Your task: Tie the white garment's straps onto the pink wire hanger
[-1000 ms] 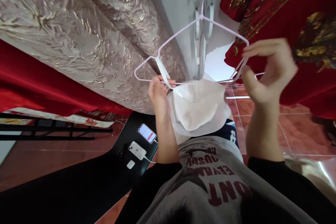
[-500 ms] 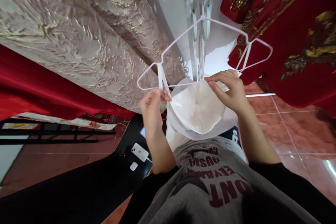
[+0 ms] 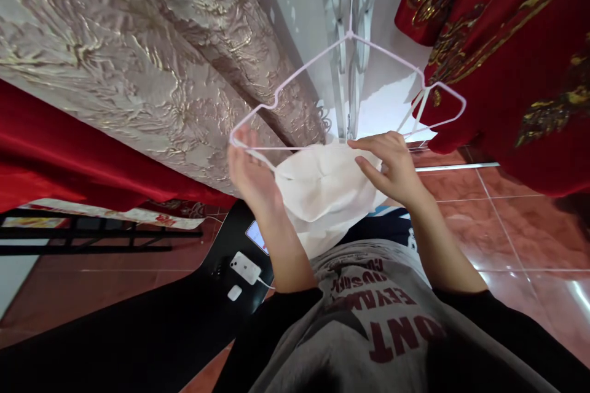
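A pale pink wire hanger [image 3: 322,58] hangs in front of me by its hook. A white strappy garment [image 3: 322,187] hangs from its bottom bar, with thin straps at both ends. My left hand [image 3: 249,175] is closed on the left strap at the hanger's left corner. My right hand [image 3: 389,166] pinches the garment's top edge just under the bar, right of the middle.
A beige embossed curtain [image 3: 138,55] hangs at the left and red gold-embroidered cloth [image 3: 516,61] at the right. Below lie a black table [image 3: 138,331] with two phones [image 3: 243,265] and a charger, a red tiled floor [image 3: 507,221], and my grey printed shirt [image 3: 382,325].
My right hand left the hanger's right corner and came down to the garment's top edge. My left hand slid the left strap outward to the hanger's left corner. The hanger rose slightly.
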{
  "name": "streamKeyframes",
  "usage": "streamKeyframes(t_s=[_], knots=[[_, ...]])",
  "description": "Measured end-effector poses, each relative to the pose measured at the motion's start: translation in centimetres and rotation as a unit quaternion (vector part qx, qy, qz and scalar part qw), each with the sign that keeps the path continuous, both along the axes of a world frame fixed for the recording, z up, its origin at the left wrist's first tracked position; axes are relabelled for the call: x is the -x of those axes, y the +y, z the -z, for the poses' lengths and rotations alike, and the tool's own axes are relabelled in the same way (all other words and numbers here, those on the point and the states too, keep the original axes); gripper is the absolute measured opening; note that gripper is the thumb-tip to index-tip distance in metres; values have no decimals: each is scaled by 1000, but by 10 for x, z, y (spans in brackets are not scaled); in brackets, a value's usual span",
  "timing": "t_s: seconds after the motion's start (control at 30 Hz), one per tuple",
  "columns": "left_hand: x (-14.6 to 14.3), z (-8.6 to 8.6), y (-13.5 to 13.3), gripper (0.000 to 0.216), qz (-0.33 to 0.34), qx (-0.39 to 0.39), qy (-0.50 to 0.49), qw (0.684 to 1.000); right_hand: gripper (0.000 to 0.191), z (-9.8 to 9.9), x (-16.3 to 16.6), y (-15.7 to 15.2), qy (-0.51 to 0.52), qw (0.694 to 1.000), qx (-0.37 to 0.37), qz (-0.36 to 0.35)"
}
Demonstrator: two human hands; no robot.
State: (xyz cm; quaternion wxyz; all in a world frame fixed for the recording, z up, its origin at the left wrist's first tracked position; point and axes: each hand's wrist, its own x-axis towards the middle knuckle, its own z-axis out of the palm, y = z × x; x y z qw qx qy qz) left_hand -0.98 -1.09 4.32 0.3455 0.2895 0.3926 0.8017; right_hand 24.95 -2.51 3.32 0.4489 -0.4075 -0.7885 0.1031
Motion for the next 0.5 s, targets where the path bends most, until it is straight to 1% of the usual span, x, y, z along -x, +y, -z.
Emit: streamKeyframes(t_s=[0.07,0.13,0.17,0.2,0.27,0.3,0.33,0.37,0.43,0.47,0.5], knots=[[-21,10,-5,31,86,28,9,996,34,2,9,-2,-4,1000,-6,-18],[-40,12,-9,38,120,30,14,992,40,6,14,-4,13,1000,-14,-17],[-47,12,-10,41,121,26,15,992,41,9,12,-4,42,999,-30,5],[-51,12,-10,43,118,23,15,993,42,11,8,-3,87,994,-51,43],[-55,10,-9,46,111,17,14,994,46,16,-7,1,189,970,-75,134],[-55,10,-7,46,113,16,11,993,48,16,-17,4,226,958,-62,165],[-54,10,-5,46,115,14,7,993,48,15,-26,7,243,953,-29,177],[-54,11,-4,45,116,10,1,993,44,13,-34,9,242,954,20,173],[-53,13,-1,43,117,2,-6,993,26,2,-45,12,212,960,113,146],[-54,14,0,43,111,1,-6,994,16,-5,-46,13,204,960,137,135],[-54,15,1,44,102,1,-2,995,11,-13,-45,14,208,959,145,125]])
